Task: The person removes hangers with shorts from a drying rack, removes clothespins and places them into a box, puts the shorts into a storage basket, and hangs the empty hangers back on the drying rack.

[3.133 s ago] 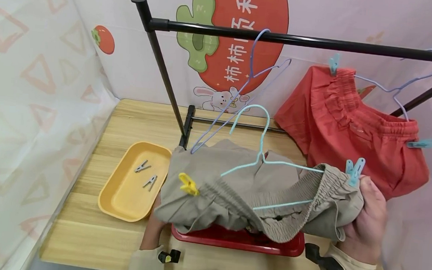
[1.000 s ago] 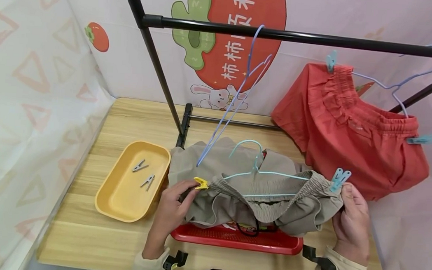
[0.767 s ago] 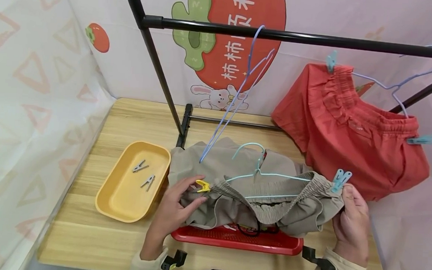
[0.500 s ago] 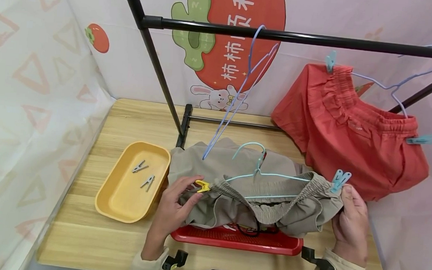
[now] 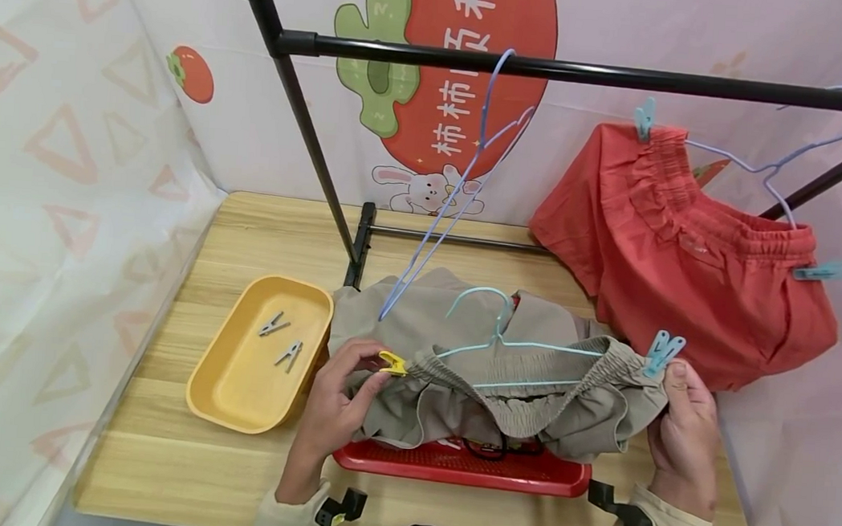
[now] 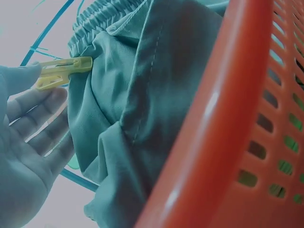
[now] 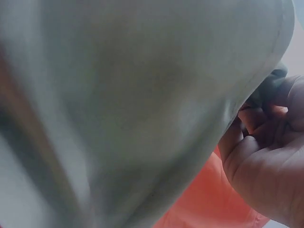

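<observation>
Grey-beige shorts (image 5: 448,409) with an elastic waistband lie half raised over a red basket (image 5: 466,468). A light-blue hanger (image 5: 499,332) runs inside the waistband, its hook pointing up. At the waistband's left end a yellow clothespin (image 5: 393,363) is clipped on, and my left hand (image 5: 333,402) pinches it between thumb and index finger. In the left wrist view the clothespin (image 6: 61,72) bites the cloth. My right hand (image 5: 686,432) grips the shorts' right side, just below a blue clothespin (image 5: 664,354). Cloth fills most of the right wrist view, partly hiding the right hand's fingers.
A black rack bar (image 5: 419,54) crosses above, bearing a bare purple hanger (image 5: 454,193) that dangles over the shorts. Red shorts (image 5: 696,256) hang at right. A yellow tray (image 5: 240,373) with two grey clothespins (image 5: 288,355) stands on the wooden table (image 5: 155,472) at left.
My left hand came out from behind the shorts to the yellow clothespin, spread its fingers briefly, then pinched it again. Both hands and shorts sank lower. The purple hanger swings.
</observation>
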A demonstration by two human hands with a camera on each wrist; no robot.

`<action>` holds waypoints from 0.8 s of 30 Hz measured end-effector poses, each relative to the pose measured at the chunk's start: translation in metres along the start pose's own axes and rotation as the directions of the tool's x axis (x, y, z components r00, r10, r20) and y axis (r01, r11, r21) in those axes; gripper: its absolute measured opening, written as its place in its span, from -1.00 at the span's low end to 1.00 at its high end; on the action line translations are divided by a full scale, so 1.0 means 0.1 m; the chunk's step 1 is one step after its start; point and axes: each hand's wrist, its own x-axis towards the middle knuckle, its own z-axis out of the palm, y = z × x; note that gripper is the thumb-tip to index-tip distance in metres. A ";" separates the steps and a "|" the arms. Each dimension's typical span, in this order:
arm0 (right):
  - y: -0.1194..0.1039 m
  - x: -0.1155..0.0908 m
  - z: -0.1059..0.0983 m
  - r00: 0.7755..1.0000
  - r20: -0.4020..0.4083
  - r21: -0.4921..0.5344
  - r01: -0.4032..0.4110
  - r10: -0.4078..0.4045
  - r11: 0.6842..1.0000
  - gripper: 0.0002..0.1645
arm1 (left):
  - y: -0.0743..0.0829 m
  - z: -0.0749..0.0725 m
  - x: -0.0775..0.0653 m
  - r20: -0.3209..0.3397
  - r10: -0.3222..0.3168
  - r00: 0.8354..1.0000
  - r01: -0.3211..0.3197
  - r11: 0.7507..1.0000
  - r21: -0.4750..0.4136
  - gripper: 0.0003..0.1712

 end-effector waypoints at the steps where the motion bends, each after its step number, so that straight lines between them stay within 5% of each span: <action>1: 0.00 0.00 0.00 1.000 0.001 -0.003 0.001 -0.001 1.000 -0.67 | 0.00 0.00 0.00 0.002 -0.003 1.000 0.003 1.000 -0.017 -0.61; 16: 0.02 0.00 0.03 0.998 -0.047 -0.008 0.029 -0.030 1.000 -0.68 | -0.05 -0.02 0.00 -0.079 -0.029 0.996 0.019 0.992 -0.127 -0.71; 24: 0.03 0.02 0.02 0.995 -0.083 -0.002 0.051 -0.051 0.999 -0.69 | -0.10 -0.14 -0.05 -0.149 0.022 0.989 -0.053 0.978 -0.203 -0.85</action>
